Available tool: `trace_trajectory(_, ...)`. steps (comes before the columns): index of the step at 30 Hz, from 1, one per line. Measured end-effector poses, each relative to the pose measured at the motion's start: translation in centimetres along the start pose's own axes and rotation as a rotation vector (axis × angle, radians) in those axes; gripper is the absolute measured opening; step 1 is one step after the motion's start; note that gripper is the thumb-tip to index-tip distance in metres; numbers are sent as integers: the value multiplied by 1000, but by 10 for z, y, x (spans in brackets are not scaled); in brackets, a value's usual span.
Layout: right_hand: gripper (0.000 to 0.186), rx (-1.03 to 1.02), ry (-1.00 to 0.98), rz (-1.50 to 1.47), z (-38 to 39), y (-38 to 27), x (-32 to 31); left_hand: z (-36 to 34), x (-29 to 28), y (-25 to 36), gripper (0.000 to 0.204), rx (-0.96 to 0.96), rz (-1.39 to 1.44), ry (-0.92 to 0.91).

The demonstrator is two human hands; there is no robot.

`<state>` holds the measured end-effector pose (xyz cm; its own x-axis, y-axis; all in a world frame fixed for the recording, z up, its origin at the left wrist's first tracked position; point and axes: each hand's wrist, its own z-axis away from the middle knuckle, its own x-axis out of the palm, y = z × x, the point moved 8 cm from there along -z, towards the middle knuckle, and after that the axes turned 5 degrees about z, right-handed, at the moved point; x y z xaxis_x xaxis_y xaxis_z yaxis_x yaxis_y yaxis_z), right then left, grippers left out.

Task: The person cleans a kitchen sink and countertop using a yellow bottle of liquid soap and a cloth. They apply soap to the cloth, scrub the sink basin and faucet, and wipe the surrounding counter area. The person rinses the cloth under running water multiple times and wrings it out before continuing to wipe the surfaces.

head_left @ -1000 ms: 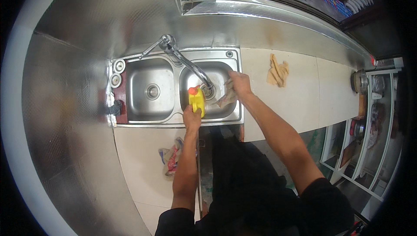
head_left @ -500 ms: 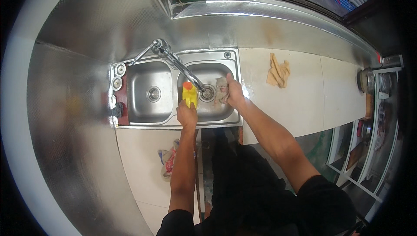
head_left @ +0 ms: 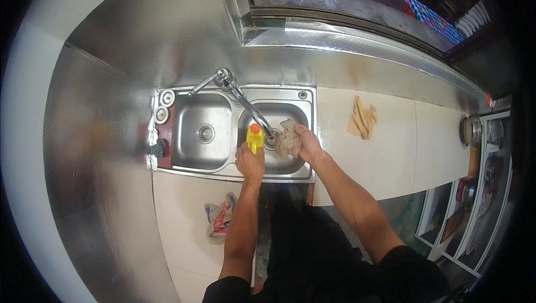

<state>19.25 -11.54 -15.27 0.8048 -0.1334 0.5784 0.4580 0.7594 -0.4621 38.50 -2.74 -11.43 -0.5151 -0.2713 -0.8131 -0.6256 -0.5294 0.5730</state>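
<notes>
My left hand (head_left: 249, 162) is closed around a yellow bottle (head_left: 255, 140) with an orange cap, held over the right basin of a steel double sink (head_left: 223, 177). Facing it, my right hand (head_left: 310, 142) grips a crumpled greyish-beige cloth (head_left: 288, 139) with faint reddish marks. The cloth hangs over the same basin, close to the spout of the chrome faucet (head_left: 245, 102). Part of the drain (head_left: 272, 140) is hidden behind the faucet and the cloth. The left basin (head_left: 192, 135) shows its bare bottom and a round drain.
On the right counter (head_left: 391, 158) lies an orange-tan cloth (head_left: 364, 118). A red, white and blue patterned cloth (head_left: 221, 217) rests on the lower left counter. Two round drain strainers (head_left: 162, 115) and a dark scrubber (head_left: 158, 148) sit left of the sink. White shelving (head_left: 455, 253) stands far right.
The cloth in my right hand now spreads wider and lies nearer the faucet spout. The bottle stays in my left hand. The whole view has shifted, with more of the window visible.
</notes>
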Motion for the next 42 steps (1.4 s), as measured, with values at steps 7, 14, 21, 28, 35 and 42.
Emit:
trace_trajectory(7, 32, 30, 6, -12, 6, 4, 6, -17, 20, -18, 33, -67, 55, -155)
trace_trajectory(14, 29, 31, 117, -59, 22, 17, -8, -6, -17, 42, 26, 173, 127, -247)
trace_trajectory(21, 29, -74, 290, -406, 5, 72, -65, 47, -11, 120, 25, 501, 182, -114)
trace_trajectory(28, 25, -89, 366, -167, 17, 78, -91, 42, -12, 231, 30, 765, 253, -284)
trace_trajectory(35, 24, 23, 382, 110, 44, 51, -59, 1, 8, 330, 27, 978, 274, -562)
trace_trajectory(42, 22, 22, 385, 45, 35, 43, -50, 2, 84, 370, 29, 1086, 36, -805)
